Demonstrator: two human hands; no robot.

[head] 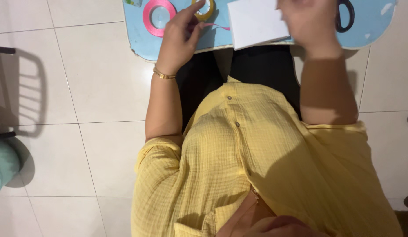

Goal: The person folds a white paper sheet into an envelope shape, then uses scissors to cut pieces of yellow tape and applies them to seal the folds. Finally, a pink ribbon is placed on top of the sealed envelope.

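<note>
My left hand (177, 37), with a gold bracelet on the wrist, reaches over the near edge of a small light-blue table (138, 41). Its fingers pinch the loose end of a pink ribbon (217, 27). The index fingertip lies by a yellow tape roll (207, 12). The pink ribbon spool (156, 15) sits just left of this hand. My right hand (307, 22) is blurred and rests over the right edge of a white paper sheet (256, 22). Black scissors (346, 15) lie just right of it. Whether the right hand grips anything cannot be told.
My yellow shirt and dark trousers fill the lower middle of the view. White floor tiles (94, 87) surround the table. A teal container (4, 164) and a dark chair frame (4, 50) stand at the left edge.
</note>
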